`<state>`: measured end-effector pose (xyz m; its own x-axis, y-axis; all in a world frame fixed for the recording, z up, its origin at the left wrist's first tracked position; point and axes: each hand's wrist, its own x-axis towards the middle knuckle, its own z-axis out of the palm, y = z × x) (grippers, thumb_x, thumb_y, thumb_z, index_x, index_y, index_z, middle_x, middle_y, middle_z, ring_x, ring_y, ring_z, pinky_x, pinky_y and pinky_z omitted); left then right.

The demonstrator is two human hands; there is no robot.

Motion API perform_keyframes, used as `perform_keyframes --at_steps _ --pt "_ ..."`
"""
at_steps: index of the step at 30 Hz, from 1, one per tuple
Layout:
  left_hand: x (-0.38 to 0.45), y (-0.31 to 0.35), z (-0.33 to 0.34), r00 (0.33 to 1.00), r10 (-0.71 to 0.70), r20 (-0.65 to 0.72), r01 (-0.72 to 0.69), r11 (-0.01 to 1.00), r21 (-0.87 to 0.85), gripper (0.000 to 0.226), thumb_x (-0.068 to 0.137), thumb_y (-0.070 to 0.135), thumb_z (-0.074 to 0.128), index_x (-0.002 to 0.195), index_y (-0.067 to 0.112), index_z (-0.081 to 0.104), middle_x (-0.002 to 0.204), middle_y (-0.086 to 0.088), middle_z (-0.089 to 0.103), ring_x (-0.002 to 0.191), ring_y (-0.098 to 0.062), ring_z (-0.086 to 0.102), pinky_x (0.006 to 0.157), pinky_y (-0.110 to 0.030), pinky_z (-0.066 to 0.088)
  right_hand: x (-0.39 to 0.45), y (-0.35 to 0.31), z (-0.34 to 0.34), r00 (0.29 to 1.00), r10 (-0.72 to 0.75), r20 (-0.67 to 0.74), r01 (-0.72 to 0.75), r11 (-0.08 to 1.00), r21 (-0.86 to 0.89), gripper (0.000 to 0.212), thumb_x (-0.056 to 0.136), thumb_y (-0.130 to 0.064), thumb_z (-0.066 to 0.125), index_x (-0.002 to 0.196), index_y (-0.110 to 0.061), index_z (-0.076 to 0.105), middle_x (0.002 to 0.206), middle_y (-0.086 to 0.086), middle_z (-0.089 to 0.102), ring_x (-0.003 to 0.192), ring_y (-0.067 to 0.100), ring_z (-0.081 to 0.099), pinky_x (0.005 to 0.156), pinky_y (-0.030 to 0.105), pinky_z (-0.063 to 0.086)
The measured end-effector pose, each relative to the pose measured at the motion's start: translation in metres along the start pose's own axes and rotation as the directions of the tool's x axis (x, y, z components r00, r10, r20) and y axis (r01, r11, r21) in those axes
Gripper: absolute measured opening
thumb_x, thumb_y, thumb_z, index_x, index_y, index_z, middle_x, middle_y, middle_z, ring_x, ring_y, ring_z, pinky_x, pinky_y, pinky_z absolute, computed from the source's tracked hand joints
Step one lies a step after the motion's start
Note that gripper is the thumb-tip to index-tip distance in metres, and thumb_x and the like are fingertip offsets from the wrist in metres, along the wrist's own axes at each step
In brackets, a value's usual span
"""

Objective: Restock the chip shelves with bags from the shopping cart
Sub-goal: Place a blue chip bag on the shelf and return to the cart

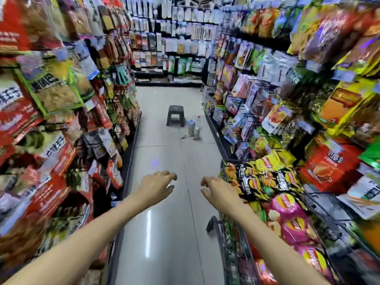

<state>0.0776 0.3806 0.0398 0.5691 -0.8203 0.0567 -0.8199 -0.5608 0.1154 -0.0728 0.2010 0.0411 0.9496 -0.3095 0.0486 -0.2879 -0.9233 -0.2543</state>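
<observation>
A wire shopping cart (228, 239) stands at the lower right of the aisle, piled with chip bags: yellow and black ones (265, 177) at its far end, pink ones (292, 221) nearer me. My left hand (158, 187) hovers over the floor in mid-aisle, fingers loosely spread, holding nothing. My right hand (218, 191) hangs beside it, just left of the cart's yellow and black bags, fingers relaxed and empty. Snack shelves (329, 112) rise right of the cart, blurred by motion.
Shelves of hanging snack bags (61, 120) line the left side too. A dark plastic stool (175, 115) stands mid-aisle farther on, with bottles and small clutter (193, 129) on the floor beside it. A wall rack of goods (181, 38) closes the far end.
</observation>
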Motion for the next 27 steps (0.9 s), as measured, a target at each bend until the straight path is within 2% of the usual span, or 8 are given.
perform_keyframes --at_steps 4,7,11,15,21,24,26,27 --pt "0.059 0.011 0.029 0.989 0.126 0.077 -0.124 0.992 -0.027 0.034 0.098 0.036 0.046 0.131 0.029 0.052 0.127 0.007 0.057 0.116 -0.022 0.058 0.083 -0.033 0.046 0.008 0.041 0.018 0.985 0.158 0.067 -0.158 0.987 -0.017 0.029 0.099 -0.033 0.048 0.123 -0.019 0.054 0.123 0.003 0.06 0.11 0.026 0.059 0.082 0.036 0.05" --pt "0.104 0.039 0.044 0.968 0.232 0.099 -0.229 0.972 -0.049 0.034 0.098 0.036 0.045 0.132 0.028 0.051 0.128 0.005 0.058 0.117 -0.021 0.057 0.087 -0.034 0.049 0.012 0.082 0.02 0.954 0.29 0.076 -0.293 0.956 0.029 0.029 0.097 -0.033 0.045 0.121 -0.019 0.053 0.119 0.005 0.061 0.108 0.03 0.06 0.081 0.041 0.053" --pt "0.16 0.087 0.067 0.912 0.382 0.153 -0.382 0.924 -0.031 0.033 0.098 0.038 0.044 0.129 0.028 0.051 0.126 0.003 0.058 0.112 -0.026 0.06 0.085 -0.04 0.052 -0.001 0.132 0.026 0.899 0.429 0.092 -0.436 0.897 0.07 0.028 0.099 -0.033 0.045 0.122 -0.017 0.051 0.113 0.005 0.06 0.105 0.028 0.06 0.079 0.041 0.052" --pt "0.212 0.143 0.086 0.846 0.504 0.175 -0.505 0.862 -0.04 0.035 0.099 0.037 0.044 0.132 0.027 0.05 0.125 0.002 0.059 0.108 -0.028 0.061 0.08 -0.04 0.054 -0.025 0.185 0.035 0.815 0.572 0.095 -0.58 0.809 0.099 0.019 0.099 -0.035 0.046 0.11 -0.021 0.052 0.107 0.003 0.058 0.101 0.03 0.06 0.078 0.041 0.052" --pt "0.253 0.222 0.127 0.724 0.629 0.281 -0.639 0.766 -0.069 0.036 0.097 0.035 0.046 0.132 0.027 0.051 0.129 0.002 0.058 0.111 -0.026 0.061 0.078 -0.04 0.055 -0.069 0.25 0.04 0.66 0.75 0.045 -0.741 0.641 0.198 0.023 0.1 -0.033 0.047 0.118 -0.022 0.056 0.116 0.002 0.061 0.111 0.025 0.059 0.087 0.039 0.048" --pt "0.248 0.251 0.156 0.621 0.684 0.382 -0.722 0.689 -0.063 0.038 0.098 0.035 0.045 0.134 0.024 0.047 0.13 0.001 0.054 0.115 -0.026 0.057 0.073 -0.037 0.052 -0.099 0.256 0.054 0.589 0.803 0.088 -0.799 0.562 0.217 0.023 0.1 -0.033 0.048 0.117 -0.02 0.055 0.116 0.003 0.061 0.11 0.026 0.06 0.086 0.039 0.049" --pt "0.24 0.261 0.17 0.576 0.725 0.379 -0.764 0.642 -0.066 0.037 0.096 0.037 0.042 0.131 0.026 0.046 0.122 -0.002 0.059 0.109 -0.029 0.062 0.063 -0.035 0.047 -0.116 0.253 0.065 0.534 0.838 0.115 -0.833 0.499 0.238 0.025 0.1 -0.038 0.047 0.115 -0.02 0.056 0.115 0.003 0.062 0.108 0.027 0.06 0.084 0.037 0.048" --pt "0.238 0.265 0.178 0.535 0.754 0.381 -0.775 0.618 -0.133 0.035 0.093 0.039 0.04 0.125 0.028 0.047 0.112 -0.005 0.065 0.098 -0.03 0.067 0.057 -0.033 0.049 -0.124 0.251 0.071 0.503 0.855 0.124 -0.851 0.466 0.244 0.026 0.1 -0.039 0.047 0.115 -0.02 0.056 0.115 0.003 0.062 0.108 0.026 0.06 0.084 0.037 0.047"
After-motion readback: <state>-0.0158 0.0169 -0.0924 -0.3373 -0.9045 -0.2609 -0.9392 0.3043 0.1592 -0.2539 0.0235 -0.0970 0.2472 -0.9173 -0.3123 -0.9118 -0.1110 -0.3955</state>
